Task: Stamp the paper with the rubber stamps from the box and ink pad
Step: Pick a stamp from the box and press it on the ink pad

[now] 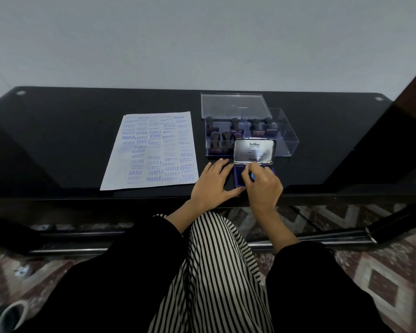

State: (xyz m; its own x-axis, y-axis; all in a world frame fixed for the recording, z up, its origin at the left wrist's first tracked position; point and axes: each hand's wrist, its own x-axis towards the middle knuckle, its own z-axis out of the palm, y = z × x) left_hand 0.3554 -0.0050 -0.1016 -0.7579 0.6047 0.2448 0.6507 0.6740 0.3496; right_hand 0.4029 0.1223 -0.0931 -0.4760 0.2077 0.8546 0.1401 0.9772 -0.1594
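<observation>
The right hand (pixel 262 183) gripped a blue-handled stamp (pixel 252 176) over the open ink pad (pixel 238 175) at the near edge of the tabletop (pixel 58 140). The left hand (pixel 211 181) lay flat, fingers straight, against the pad's left side. Procedure: press level and lightly, keep the pad braced, lift vertically. Count: one paper (pixel 151 152), densely stamped, left of the pad; one clear box (pixel 283 135); seven stamps (pixel 235 123) inside.

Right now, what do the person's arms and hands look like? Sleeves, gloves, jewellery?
Left hand and right hand are bare: no gloves, and no ring or watch that I can make out. The forearms are uncovered too. Left sleeve and right sleeve are plain black, loose and wide, ending partway up the forearm. No markings visible.
</observation>
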